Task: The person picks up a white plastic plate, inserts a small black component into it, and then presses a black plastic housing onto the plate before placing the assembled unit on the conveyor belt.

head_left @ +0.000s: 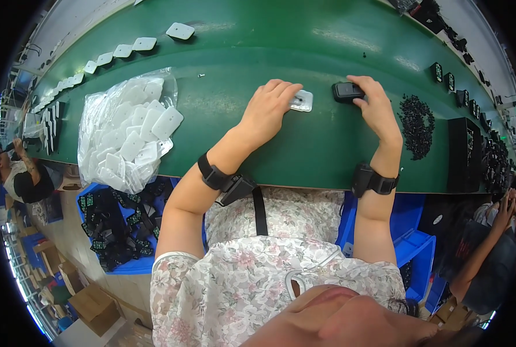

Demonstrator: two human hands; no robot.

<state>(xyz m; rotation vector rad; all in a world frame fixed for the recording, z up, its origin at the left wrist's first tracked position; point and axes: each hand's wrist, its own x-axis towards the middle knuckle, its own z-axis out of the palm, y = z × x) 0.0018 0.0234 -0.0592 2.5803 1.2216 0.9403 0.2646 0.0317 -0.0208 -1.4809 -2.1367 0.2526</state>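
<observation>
My left hand (271, 109) lies over a small white plastic cover (302, 102) on the green table, fingers closed on its left side. The cover's right end sticks out, and something small and dark shows beside my fingertips. My right hand (378, 110) grips a small black plastic housing (344, 92) between thumb and fingers, just right of the white cover and apart from it. Right of that hand spreads a pile of tiny black parts (417, 127). Left of my left arm, a clear plastic bag (85, 130) spills many white covers (133, 146).
A row of white covers (144, 44) runs along the table (240, 52) at far left. Black housings with green boards (450, 81) line the right, near a black tray (459, 162). Blue bins (136, 266) stand below the front edge. Other people (489, 254) sit at both sides.
</observation>
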